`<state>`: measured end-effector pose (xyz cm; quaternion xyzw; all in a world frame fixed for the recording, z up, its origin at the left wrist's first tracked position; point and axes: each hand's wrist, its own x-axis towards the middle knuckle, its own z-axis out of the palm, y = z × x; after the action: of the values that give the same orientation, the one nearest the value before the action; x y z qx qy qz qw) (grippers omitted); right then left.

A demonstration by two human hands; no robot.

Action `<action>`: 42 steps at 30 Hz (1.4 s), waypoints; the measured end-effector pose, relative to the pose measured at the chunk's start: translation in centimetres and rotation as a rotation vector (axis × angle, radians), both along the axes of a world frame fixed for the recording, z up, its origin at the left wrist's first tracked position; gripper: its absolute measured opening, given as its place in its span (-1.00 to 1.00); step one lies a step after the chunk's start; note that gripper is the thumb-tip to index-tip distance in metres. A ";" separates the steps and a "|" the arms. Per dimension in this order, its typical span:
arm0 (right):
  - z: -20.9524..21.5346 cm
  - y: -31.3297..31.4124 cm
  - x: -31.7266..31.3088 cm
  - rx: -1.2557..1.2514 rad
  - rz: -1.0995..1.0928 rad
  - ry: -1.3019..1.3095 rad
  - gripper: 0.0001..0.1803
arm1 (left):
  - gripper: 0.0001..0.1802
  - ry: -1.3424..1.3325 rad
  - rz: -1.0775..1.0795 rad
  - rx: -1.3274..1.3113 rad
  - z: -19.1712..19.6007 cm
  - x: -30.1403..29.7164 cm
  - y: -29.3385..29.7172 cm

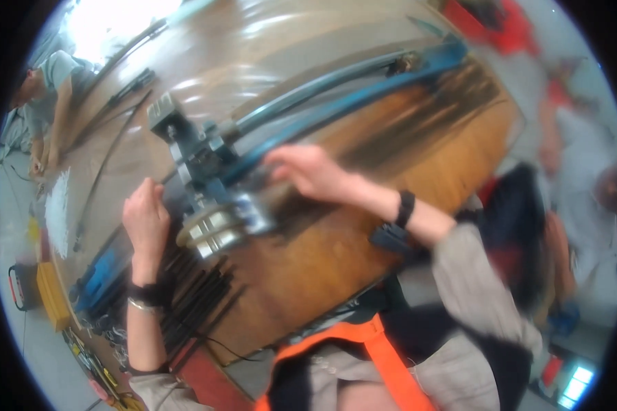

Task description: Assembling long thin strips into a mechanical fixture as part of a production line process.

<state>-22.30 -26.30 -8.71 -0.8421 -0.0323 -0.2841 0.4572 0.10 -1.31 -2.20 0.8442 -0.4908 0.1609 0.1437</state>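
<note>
Nearest, bottom middle of frame: orange strap (399, 363). Left hand (146, 216), left of center: fingers curled in, cannot tell grip clenched empty from grasping something. Right hand (312, 172), mid-frame: fingers bent, blurred, grip unclear too, cannot tell grasping from released. Between both hands, just left of center: metal clamp (206, 161), round metal piece (212, 234) at lower end, over wooden desk (301, 267). Lower left: bunch of black rods (202, 291); left of these, blue tool (103, 277). Past right hand, slanting to upper right: long blue bar (363, 101), silver tube (322, 83) just beyond. Left edge: yellow box (52, 296), beside desk. Farther, upper left: thin dark rod (111, 152), then person (60, 79) in pale shirt.
</note>
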 end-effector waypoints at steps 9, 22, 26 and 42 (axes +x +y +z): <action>-1.3 2.8 -5.1 -0.575 0.083 -0.043 -0.58 | -0.88 -0.357 -0.131 -0.042 -0.2 6.1 4.2; 1.2 5.3 -4.6 -0.550 0.276 0.223 -0.82 | -0.87 0.166 0.264 0.181 -5.7 -19.9 14.8; 1.4 7.1 -4.9 -0.351 0.268 0.335 -0.86 | -0.85 0.360 0.156 0.093 -4.9 -20.1 12.4; -1.0 5.7 -8.4 -0.462 0.203 -0.384 -0.67 | -0.86 0.775 -0.012 0.185 0.6 -23.2 5.7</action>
<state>-30.68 -20.60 -9.74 -0.8471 -0.2656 -0.3759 0.2657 -23.08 4.36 -1.64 0.8489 -0.4173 -0.2155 0.2423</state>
